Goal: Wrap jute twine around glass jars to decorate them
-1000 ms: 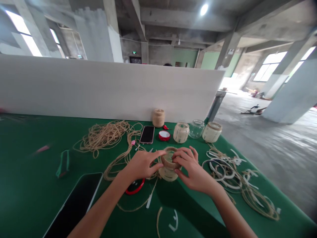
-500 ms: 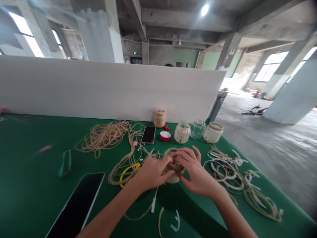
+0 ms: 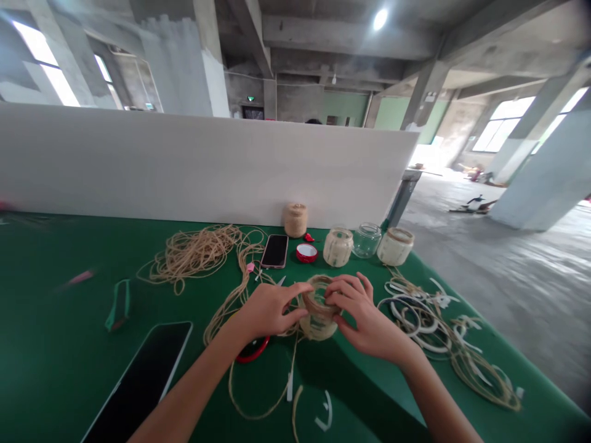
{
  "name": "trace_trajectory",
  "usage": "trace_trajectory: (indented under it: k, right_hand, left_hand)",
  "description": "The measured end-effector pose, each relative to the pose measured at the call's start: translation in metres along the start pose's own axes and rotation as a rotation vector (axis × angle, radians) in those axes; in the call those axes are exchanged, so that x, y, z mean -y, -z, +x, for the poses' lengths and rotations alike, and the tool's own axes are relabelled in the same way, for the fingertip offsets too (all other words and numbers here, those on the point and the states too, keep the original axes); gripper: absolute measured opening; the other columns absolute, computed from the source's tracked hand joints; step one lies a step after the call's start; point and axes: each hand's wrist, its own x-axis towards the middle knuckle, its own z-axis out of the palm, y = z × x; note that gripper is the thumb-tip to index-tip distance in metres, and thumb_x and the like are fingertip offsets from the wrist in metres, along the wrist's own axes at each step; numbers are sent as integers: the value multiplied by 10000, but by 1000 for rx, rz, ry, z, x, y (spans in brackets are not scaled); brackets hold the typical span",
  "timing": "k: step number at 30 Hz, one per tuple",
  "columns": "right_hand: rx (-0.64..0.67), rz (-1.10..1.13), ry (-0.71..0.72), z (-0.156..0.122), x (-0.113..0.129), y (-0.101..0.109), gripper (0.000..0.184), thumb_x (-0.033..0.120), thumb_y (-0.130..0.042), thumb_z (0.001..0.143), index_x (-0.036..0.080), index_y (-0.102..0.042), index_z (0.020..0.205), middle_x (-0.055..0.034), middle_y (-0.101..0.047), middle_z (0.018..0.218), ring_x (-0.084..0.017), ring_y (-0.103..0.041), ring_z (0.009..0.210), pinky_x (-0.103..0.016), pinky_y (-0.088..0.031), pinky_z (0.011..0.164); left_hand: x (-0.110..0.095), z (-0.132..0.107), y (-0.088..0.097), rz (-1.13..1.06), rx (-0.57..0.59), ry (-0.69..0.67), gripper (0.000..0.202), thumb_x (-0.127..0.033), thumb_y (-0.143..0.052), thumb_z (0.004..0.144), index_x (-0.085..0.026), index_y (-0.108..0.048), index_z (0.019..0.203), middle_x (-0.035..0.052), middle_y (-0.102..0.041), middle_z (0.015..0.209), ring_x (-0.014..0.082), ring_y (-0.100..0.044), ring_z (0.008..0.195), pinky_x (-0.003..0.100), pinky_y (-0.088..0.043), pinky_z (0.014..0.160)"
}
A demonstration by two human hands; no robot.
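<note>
A glass jar [image 3: 319, 329] with twine wound around its neck stands upright on the green table in front of me. My right hand [image 3: 357, 311] grips the jar's rim from the right, fingertips over the edge and thumb against the side. On the other side, my left hand [image 3: 274, 311] has its thumb and forefinger spread apart, the tips at the jar's left edge. Beneath that hand lie scissors with a red handle loop [image 3: 253, 351], partly hidden. A strand of twine [image 3: 258, 418] loops over the table below the left hand.
Behind the jar stand a wrapped jar [image 3: 338, 248], a bare glass jar [image 3: 367, 240], another wrapped jar [image 3: 396, 247] and a twine spool [image 3: 295, 220]. Red tape [image 3: 306, 253], a phone [image 3: 275, 251], a twine heap [image 3: 194, 255], a tablet [image 3: 138, 381] and scraps [image 3: 425, 326] lie around.
My left hand has drawn back leftward from the jar's neck, and its thumb and forefinger have spread. The right hand stays on the rim. More of the jar's mouth now shows.
</note>
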Motion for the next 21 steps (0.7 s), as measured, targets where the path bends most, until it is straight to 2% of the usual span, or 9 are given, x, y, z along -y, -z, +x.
trace_trajectory:
  k: [6, 9, 12, 14, 16, 21]
  right_hand:
    - [2, -1, -1, -1, -1, 1, 248, 51, -440, 684, 218, -517, 850, -42, -530, 1029, -226, -384, 1124, -529, -93, 1034]
    - [-11, -7, 4, -1, -2, 1, 249, 59, -440, 683, 219, -526, 853, -46, -532, 1023, -230, -389, 1118, -537, -99, 1027]
    - [-23, -9, -8, 0, -2, 1, 175, 123, -474, 717, 218, -542, 847, -54, -529, 1044, -245, -382, 1121, -549, -96, 1020]
    - [-31, -1, -19, 0, -2, 0, 123, 207, -515, 742, 218, -556, 858, -63, -519, 1083, -261, -367, 1131, -557, -94, 1017]
    - [-36, 10, -23, 0, 0, 0, 158, 273, -549, 746, 221, -563, 895, -69, -509, 1116, -272, -356, 1139, -558, -84, 1018]
    - [-26, 26, 11, 2, 9, -2, 162, 212, -534, 748, 215, -555, 908, -63, -534, 1102, -258, -366, 1153, -531, -80, 1032]
  left_hand:
    - [5, 0, -2, -48, 9, 11, 420, -364, -428, 855, -246, -388, 1256, -55, -527, 550, 115, -489, 478, 195, -276, 463]
    - [6, 1, -5, -62, -8, 13, 392, -352, -413, 859, -232, -412, 1233, -59, -496, 534, 105, -466, 454, 194, -271, 453]
    - [6, 2, -7, -78, -30, 15, 352, -335, -417, 855, -225, -442, 1188, -65, -468, 519, 104, -464, 451, 195, -274, 456]
    - [3, 2, -6, -81, -30, 14, 330, -317, -423, 851, -227, -449, 1167, -64, -472, 519, 108, -473, 456, 195, -274, 459]
    - [-3, 1, -5, -67, -25, 10, 316, -316, -436, 846, -230, -451, 1149, -60, -495, 530, 116, -485, 463, 200, -272, 465]
    - [-21, 2, -6, -41, -13, -10, 238, -379, -455, 845, -212, -480, 1013, -34, -573, 618, 150, -557, 560, 219, -317, 527]
